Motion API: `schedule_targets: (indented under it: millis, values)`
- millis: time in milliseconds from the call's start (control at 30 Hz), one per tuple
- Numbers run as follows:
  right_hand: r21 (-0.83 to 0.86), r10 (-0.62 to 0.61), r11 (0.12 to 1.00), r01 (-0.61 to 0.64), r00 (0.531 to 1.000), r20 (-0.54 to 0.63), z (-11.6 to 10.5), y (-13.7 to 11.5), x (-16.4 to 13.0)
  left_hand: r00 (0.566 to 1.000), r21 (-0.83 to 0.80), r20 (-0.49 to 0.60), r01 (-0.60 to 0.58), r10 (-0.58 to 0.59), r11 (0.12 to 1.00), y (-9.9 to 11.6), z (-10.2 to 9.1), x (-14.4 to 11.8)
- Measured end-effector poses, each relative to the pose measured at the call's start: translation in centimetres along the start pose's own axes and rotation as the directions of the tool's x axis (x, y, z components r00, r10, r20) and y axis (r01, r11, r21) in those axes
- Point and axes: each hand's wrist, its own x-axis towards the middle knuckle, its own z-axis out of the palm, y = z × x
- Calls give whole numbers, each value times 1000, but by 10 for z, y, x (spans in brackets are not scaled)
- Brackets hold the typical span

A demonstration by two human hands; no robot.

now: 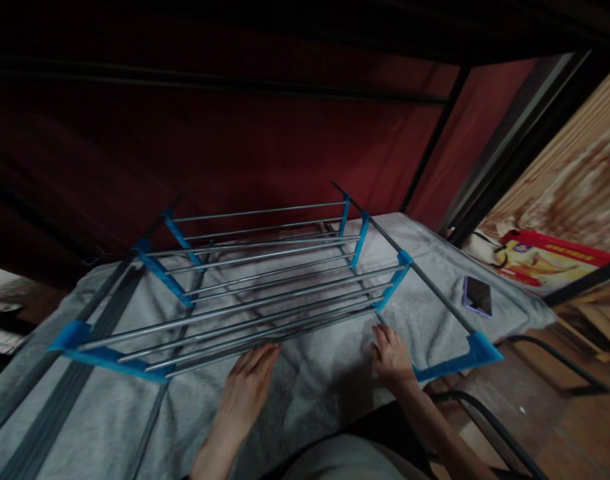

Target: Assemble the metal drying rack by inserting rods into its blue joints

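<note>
On the bed lies a rack [285, 292] of grey metal rods and long poles, joined by blue plastic brackets [392, 288]. My left hand [249, 380] is beside its front rods, fingers stretched loosely towards the right, with no object visible in them. To the right, my right hand [391, 352] reaches forward with its fingers extended, close below a blue bracket and the end of a lower pole. Whether either hand touches the metal I cannot tell. At the right front, one long pole ends in a blue corner piece [477, 353].
Grey bundled rods [59, 407] lie at the left on the grey blanket [305, 387]. A phone [477, 296] rests near the blanket's right side. Beyond it is a red and yellow box [549, 260]. Dark frame bars stand before a red curtain [265, 147]. Black curved tubing [489, 413] is at lower right.
</note>
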Motion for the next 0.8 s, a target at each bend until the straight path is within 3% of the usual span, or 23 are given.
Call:
schedule_targets:
  millis: [133, 233, 400, 633, 800]
  values:
    - [28, 168, 985, -168, 985, -29, 8, 15, 9, 998, 12, 35, 60, -60, 998, -12, 6, -6]
    - [63, 223, 973, -223, 975, 4, 18, 18, 10, 991, 18, 34, 125, -126, 992, -17, 9, -8]
    - [79, 233, 969, -234, 972, 22, 31, 23, 9, 979, 1, 71, 189, -189, 982, -25, 14, -12]
    - [334, 229, 918, -214, 973, -7, 31, 35, 28, 985, -38, 0, 174, -174, 984, -29, 20, -20]
    - [394, 213, 898, -197, 977, 5, 28, 39, 36, 969, -31, 140, 209, -203, 977, -15, 24, -32]
